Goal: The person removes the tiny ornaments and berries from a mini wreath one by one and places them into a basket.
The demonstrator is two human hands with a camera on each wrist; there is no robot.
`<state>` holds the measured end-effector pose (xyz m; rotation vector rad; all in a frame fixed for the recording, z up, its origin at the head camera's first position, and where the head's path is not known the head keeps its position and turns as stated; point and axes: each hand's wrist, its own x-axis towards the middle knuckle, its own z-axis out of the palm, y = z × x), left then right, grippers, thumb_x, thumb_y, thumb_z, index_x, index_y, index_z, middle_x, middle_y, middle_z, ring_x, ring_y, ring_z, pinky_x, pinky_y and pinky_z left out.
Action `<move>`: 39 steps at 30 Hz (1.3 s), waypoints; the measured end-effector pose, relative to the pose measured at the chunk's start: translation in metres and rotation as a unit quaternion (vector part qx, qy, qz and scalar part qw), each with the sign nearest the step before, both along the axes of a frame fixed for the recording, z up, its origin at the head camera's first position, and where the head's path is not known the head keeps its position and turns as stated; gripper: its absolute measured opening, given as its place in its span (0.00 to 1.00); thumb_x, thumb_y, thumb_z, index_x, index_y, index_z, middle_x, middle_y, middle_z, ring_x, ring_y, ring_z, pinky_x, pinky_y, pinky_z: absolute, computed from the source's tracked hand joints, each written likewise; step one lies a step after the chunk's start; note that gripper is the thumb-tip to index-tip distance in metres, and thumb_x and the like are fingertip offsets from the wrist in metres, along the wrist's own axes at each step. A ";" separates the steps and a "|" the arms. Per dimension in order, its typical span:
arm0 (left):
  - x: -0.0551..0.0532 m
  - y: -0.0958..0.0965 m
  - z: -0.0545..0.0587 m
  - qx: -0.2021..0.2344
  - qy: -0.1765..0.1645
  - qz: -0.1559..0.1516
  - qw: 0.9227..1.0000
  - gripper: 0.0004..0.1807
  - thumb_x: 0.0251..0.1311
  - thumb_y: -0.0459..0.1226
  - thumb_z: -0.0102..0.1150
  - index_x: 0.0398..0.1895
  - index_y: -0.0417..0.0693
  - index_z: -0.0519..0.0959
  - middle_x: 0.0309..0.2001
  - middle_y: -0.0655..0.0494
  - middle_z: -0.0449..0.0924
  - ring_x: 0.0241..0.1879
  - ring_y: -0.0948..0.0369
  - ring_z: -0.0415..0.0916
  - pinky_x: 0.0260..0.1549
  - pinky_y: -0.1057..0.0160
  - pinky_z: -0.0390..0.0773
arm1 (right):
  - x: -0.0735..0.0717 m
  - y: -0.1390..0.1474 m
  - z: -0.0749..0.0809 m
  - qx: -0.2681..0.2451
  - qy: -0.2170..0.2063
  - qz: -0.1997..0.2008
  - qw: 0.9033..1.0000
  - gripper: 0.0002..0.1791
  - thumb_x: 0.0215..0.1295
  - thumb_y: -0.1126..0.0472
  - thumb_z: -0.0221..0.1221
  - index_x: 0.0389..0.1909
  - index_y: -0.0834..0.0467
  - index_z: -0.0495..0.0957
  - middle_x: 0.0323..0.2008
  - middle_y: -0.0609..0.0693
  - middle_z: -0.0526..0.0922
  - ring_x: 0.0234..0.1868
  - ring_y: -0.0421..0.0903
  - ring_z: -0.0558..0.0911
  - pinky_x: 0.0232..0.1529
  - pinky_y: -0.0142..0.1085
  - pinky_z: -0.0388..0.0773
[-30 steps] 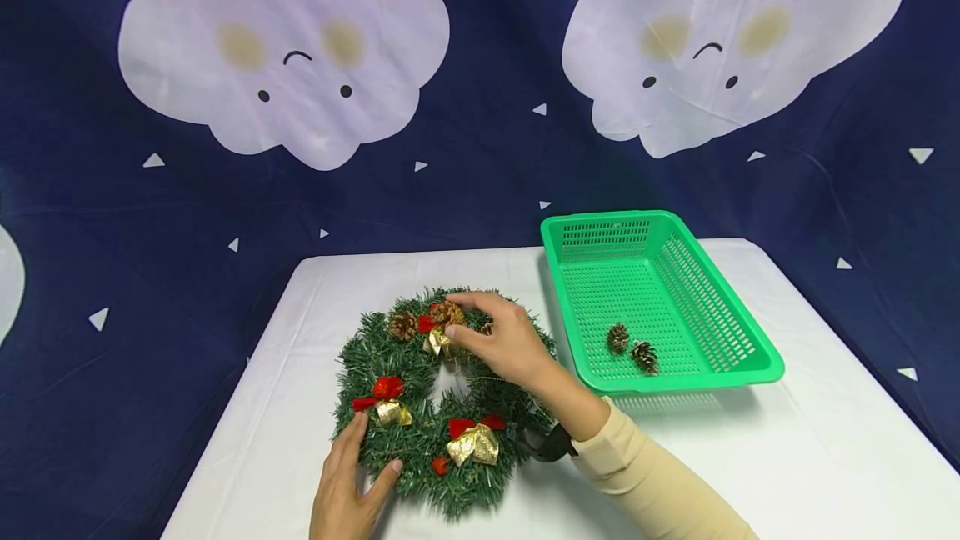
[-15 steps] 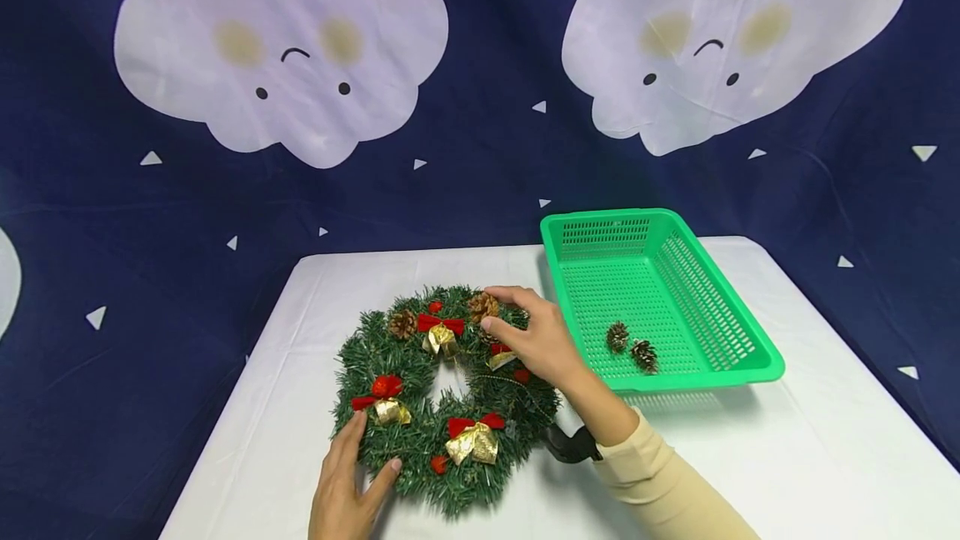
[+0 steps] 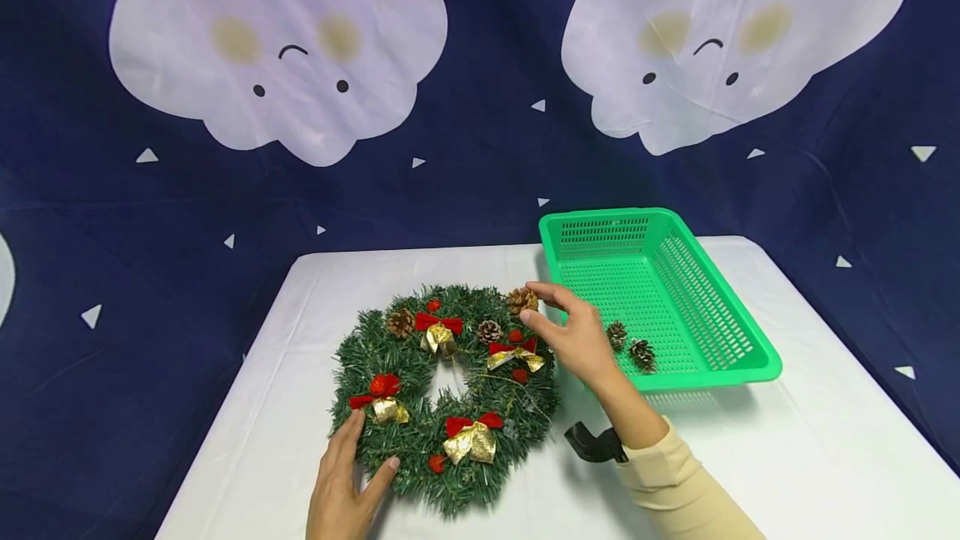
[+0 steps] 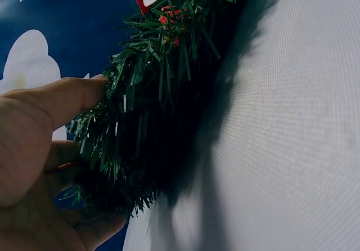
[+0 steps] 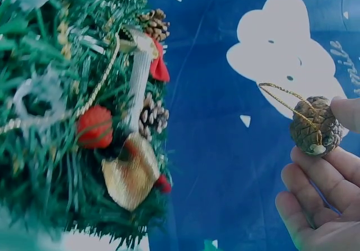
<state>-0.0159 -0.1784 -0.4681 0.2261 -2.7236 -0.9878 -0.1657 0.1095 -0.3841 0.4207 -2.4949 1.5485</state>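
A green tinsel wreath (image 3: 420, 440), trimmed with red-and-gold bows, red berries and pinecones, lies on a white-covered table. At its lower left edge my left hand (image 3: 345, 482) holds the rim, thumb and fingers spread around the greenery (image 4: 129, 110). Between thumb and fingertips my right hand (image 3: 581, 340) pinches a brown pinecone (image 3: 522, 301) at the wreath's upper right. The right wrist view shows a gold loop of cord on this pinecone (image 5: 314, 124), held apart from the wreath. Another brown pinecone (image 3: 401, 323) and a white-tipped pinecone (image 3: 490, 332) sit on the wreath.
Right of the wreath stands a green plastic basket (image 3: 757, 373) with two white-tipped pinecones (image 3: 642, 355) inside. A dark blue cloth with clouds hangs behind the white table (image 3: 750, 457). A black wrist camera (image 3: 594, 442) is strapped under the right wrist.
My right hand has carried the pinecone rightward, from over the top bow to the wreath's upper right, uncovering the bow and the small pinecone there. The left hand stays put.
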 end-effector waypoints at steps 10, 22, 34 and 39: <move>-0.001 0.000 -0.001 0.004 -0.001 0.000 1.000 0.42 0.55 0.48 0.65 0.71 0.46 0.59 0.68 0.44 0.61 0.63 0.42 0.62 0.53 0.34 0.68 | -0.002 0.017 -0.009 0.007 -0.008 -0.033 0.999 0.26 0.59 0.47 0.63 0.58 0.49 0.75 0.58 0.53 0.78 0.59 0.53 0.76 0.58 0.55 0.73; -0.001 0.000 0.000 0.000 -0.010 0.002 1.000 0.43 0.55 0.49 0.64 0.71 0.47 0.58 0.69 0.45 0.60 0.64 0.42 0.61 0.54 0.35 0.68 | -0.006 0.037 -0.014 -0.016 -0.018 -0.047 0.999 0.25 0.61 0.49 0.62 0.58 0.52 0.75 0.58 0.57 0.77 0.60 0.54 0.74 0.54 0.53 0.76; -0.001 -0.002 0.004 0.009 -0.048 0.002 0.999 0.44 0.56 0.50 0.63 0.72 0.47 0.56 0.70 0.45 0.57 0.66 0.41 0.58 0.56 0.34 0.66 | -0.017 0.065 -0.019 0.012 -0.004 -0.088 0.996 0.27 0.61 0.50 0.62 0.59 0.57 0.74 0.55 0.61 0.78 0.57 0.58 0.76 0.57 0.56 0.73; -0.001 -0.002 0.003 0.010 -0.044 0.001 0.999 0.44 0.56 0.49 0.64 0.72 0.47 0.56 0.70 0.45 0.57 0.66 0.41 0.58 0.56 0.34 0.66 | -0.019 0.080 -0.018 0.036 -0.011 -0.100 0.994 0.27 0.62 0.48 0.61 0.59 0.57 0.73 0.55 0.62 0.78 0.58 0.60 0.75 0.55 0.56 0.74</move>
